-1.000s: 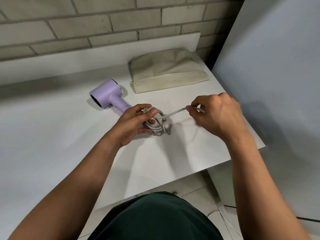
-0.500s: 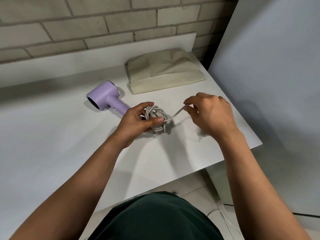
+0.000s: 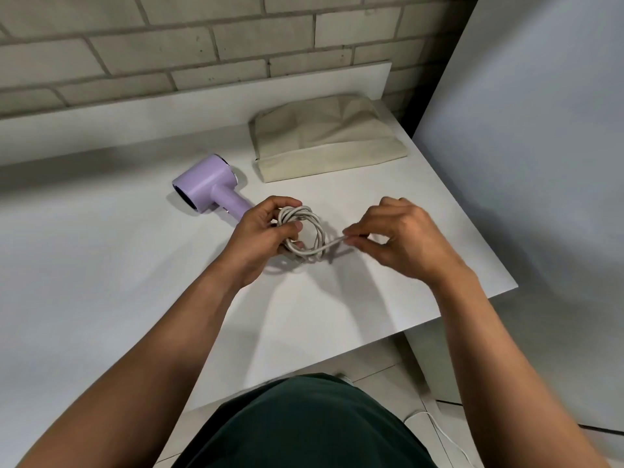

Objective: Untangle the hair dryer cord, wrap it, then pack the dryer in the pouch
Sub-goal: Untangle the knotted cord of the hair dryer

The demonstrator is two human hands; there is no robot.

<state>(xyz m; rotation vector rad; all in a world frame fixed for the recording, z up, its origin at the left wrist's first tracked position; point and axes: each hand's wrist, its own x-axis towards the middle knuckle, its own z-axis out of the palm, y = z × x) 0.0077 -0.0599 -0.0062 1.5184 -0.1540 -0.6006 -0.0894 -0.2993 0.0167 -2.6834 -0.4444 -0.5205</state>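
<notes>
A lilac hair dryer (image 3: 206, 184) lies on its side on the white table (image 3: 101, 282), nozzle toward the left, handle pointing at my left hand. My left hand (image 3: 260, 236) grips a coil of pale grey cord (image 3: 305, 234) with several loops, thumb pressed on top. My right hand (image 3: 401, 238) pinches the free end of that cord between thumb and forefinger, just right of the coil, low near the table. A beige fabric pouch (image 3: 326, 140) lies flat at the back right of the table, beyond both hands.
A brick wall (image 3: 202, 45) runs behind the table's raised back ledge. A grey-white panel (image 3: 540, 163) stands close on the right. The table's right corner (image 3: 513, 285) is near my right hand. A white cable (image 3: 439, 430) lies on the tiled floor below.
My right hand has carried the cord's free end from level with the top of the coil down to its lower side. My left hand kept hold of the coil.
</notes>
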